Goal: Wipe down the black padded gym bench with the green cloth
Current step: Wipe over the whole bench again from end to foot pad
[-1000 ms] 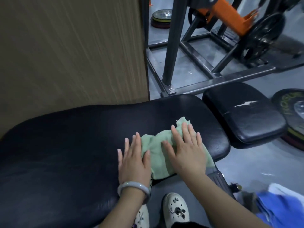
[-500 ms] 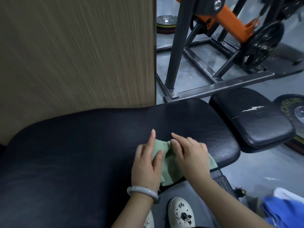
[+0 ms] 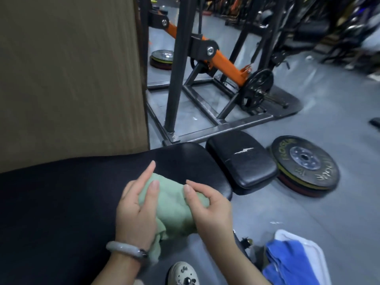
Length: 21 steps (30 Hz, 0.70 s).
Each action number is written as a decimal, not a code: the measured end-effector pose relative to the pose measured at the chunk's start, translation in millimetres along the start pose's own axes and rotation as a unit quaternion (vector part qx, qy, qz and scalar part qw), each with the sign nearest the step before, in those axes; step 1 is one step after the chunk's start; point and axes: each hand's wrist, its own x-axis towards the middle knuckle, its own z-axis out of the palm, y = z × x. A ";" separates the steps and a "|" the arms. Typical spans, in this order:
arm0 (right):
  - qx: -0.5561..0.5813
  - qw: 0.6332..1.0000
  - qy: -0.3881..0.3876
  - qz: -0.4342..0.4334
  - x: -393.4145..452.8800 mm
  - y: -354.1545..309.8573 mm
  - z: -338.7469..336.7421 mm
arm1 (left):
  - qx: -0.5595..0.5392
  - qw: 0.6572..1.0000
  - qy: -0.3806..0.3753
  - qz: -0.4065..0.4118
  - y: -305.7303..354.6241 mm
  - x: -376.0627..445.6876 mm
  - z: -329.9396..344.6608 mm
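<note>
left hand (image 3: 135,208) and right hand (image 3: 207,208) clutch bunched fuzzy green cloth (image 3: 172,210) | bench (image 3: 61,202): smooth black rounded padded vinyl

This is a gym. A black steel rack (image 3: 174,83) with an orange lever arm (image 3: 224,66) carrying a black weight plate (image 3: 257,89) stands on the grey rubber floor (image 3: 308,212), and stacked bumper plates (image 3: 304,171) lie beside a black padded bench (image 3: 61,202) with a cracked seat pad (image 3: 240,163). Rows of more machines (image 3: 308,23) fill the blurred background.
</note>
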 end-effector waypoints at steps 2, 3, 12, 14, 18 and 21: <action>-0.030 0.999 0.038 -0.017 -1.0 -0.2 -15.2 | -0.006 0.999 -0.018 0.031 11.1 -2.7 8.2; -0.036 0.998 0.056 -0.017 -1.7 -1.6 -23.2 | -0.013 0.999 -0.029 0.040 15.6 -5.2 13.7; -0.083 0.979 0.184 -0.018 -12.1 17.7 -108.3 | -0.035 0.991 -0.091 0.091 15.7 -38.2 94.2; -0.088 0.971 0.221 -0.010 -14.2 28.7 -129.4 | -0.040 0.989 -0.108 0.092 14.0 -48.9 115.1; -0.082 0.959 0.271 0.018 -15.0 48.3 -167.2 | -0.042 0.986 -0.140 0.081 9.4 -66.5 158.5; -0.072 0.953 0.291 0.031 -11.0 63.8 -193.6 | -0.032 0.983 -0.167 0.064 2.9 -74.1 191.7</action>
